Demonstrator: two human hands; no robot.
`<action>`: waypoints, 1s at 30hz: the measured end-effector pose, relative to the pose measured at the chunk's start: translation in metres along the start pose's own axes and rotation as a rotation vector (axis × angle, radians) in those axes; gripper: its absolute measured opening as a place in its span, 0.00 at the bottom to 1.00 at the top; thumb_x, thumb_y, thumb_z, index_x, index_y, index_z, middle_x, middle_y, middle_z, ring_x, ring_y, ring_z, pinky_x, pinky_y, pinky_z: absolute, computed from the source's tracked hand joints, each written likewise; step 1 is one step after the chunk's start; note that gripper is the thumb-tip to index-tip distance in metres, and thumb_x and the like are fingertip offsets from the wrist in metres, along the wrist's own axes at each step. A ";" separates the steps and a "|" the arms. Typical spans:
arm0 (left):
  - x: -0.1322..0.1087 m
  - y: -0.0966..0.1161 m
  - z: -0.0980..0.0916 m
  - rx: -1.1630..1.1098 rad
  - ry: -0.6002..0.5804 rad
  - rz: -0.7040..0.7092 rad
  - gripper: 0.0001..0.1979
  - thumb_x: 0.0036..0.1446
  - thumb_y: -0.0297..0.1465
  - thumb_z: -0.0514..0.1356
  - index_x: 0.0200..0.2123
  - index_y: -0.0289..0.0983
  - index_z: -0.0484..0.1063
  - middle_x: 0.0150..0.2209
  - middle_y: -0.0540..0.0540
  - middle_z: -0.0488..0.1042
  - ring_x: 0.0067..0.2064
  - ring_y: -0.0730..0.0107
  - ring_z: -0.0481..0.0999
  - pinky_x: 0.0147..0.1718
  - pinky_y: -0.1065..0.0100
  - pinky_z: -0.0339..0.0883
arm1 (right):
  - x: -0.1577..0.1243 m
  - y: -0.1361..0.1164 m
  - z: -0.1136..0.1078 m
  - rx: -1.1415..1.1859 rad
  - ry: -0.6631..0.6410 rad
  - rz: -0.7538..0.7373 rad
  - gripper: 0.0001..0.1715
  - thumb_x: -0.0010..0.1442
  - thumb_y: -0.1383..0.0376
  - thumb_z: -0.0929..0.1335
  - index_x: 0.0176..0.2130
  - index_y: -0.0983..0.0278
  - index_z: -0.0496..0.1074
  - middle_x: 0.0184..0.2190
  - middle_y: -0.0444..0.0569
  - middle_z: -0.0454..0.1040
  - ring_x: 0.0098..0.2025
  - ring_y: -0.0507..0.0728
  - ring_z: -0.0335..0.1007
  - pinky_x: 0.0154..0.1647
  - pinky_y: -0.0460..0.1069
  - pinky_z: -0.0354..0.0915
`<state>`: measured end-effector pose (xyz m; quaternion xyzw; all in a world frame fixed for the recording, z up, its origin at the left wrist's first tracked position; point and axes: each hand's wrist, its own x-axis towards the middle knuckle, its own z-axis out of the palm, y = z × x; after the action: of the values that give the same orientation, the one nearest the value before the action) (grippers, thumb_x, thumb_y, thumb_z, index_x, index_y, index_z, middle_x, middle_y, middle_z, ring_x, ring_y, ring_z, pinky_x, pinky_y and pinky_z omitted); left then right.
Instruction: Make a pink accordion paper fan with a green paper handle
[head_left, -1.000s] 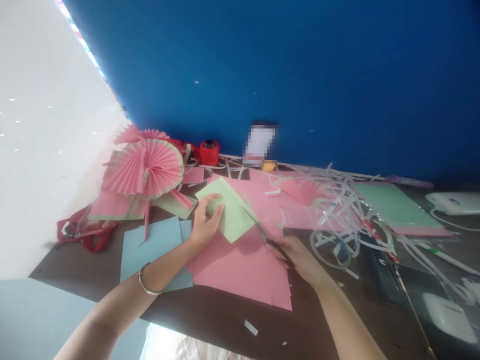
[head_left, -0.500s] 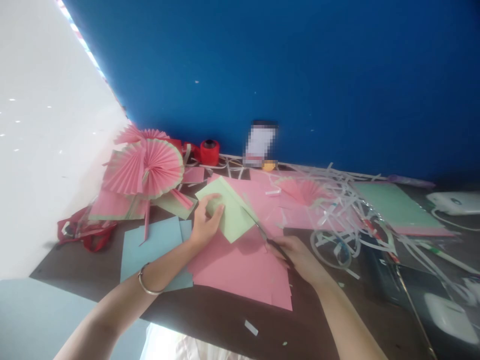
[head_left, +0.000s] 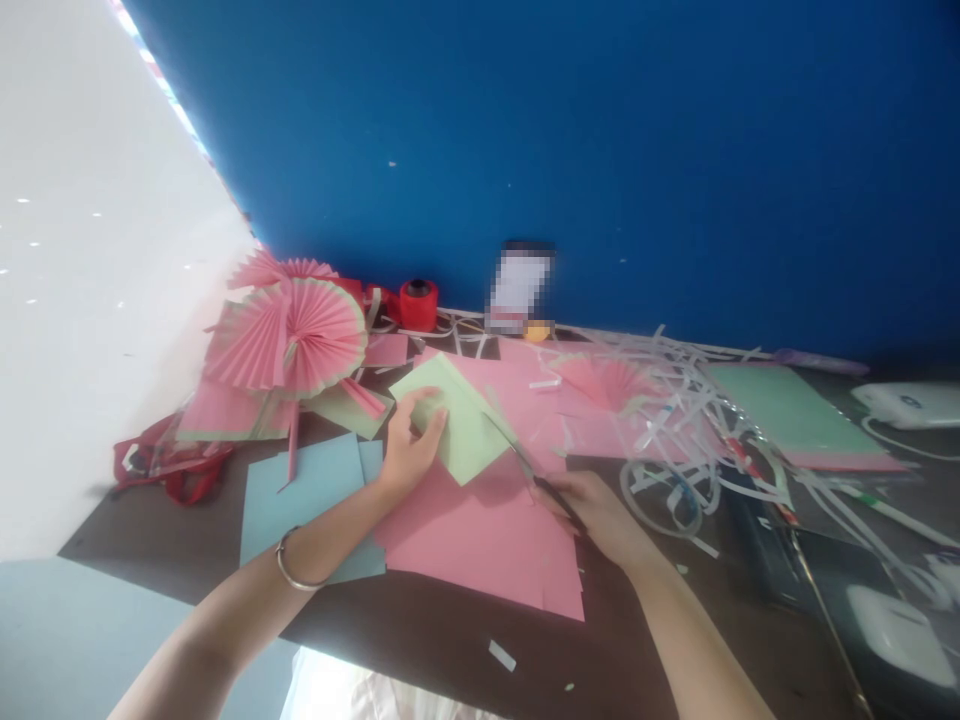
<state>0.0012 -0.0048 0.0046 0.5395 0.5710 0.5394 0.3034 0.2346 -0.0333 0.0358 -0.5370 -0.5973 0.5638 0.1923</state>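
Observation:
My left hand point(head_left: 414, 445) is closed on a light green sheet of paper point(head_left: 471, 432), thumb on top and fingers curled at its left side. The sheet lies tilted like a diamond, above a pink sheet of paper point(head_left: 480, 545). My right hand point(head_left: 592, 510) is wrapped round the dark handle of a pair of scissors point(head_left: 523, 462). Their thin blades point up and left and meet the green sheet along its right edge. Part of the handle is hidden by my fingers.
Pink pleated paper fans point(head_left: 322, 335) stand at the left, above blue paper sheets point(head_left: 300, 500). A red tape roll point(head_left: 418, 305) and a phone point(head_left: 521, 285) are by the blue wall. White paper strips point(head_left: 686, 430) tangle at the right, near a white earphone case point(head_left: 900, 635).

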 end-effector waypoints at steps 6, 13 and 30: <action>0.000 0.001 0.000 -0.003 0.004 -0.010 0.15 0.55 0.38 0.57 0.44 0.39 0.68 0.43 0.44 0.71 0.44 0.64 0.71 0.41 0.65 0.65 | 0.000 -0.001 0.000 -0.015 0.007 -0.003 0.23 0.52 0.51 0.66 0.18 0.64 0.62 0.13 0.37 0.50 0.17 0.47 0.46 0.21 0.47 0.44; 0.000 0.001 0.000 0.005 0.002 0.010 0.14 0.55 0.37 0.56 0.43 0.39 0.68 0.43 0.44 0.71 0.45 0.64 0.70 0.45 0.64 0.64 | 0.000 0.002 -0.001 0.003 0.005 -0.006 0.22 0.51 0.52 0.67 0.18 0.65 0.63 0.13 0.37 0.50 0.17 0.46 0.46 0.20 0.46 0.44; 0.001 0.000 -0.001 -0.067 -0.037 0.004 0.12 0.54 0.36 0.57 0.42 0.40 0.70 0.43 0.45 0.73 0.43 0.65 0.72 0.41 0.65 0.67 | 0.000 0.002 -0.002 -0.020 0.035 0.014 0.20 0.49 0.52 0.69 0.21 0.66 0.68 0.13 0.38 0.52 0.17 0.47 0.47 0.18 0.46 0.45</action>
<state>0.0002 -0.0040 0.0047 0.5402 0.5457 0.5487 0.3306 0.2372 -0.0329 0.0350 -0.5528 -0.5959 0.5495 0.1933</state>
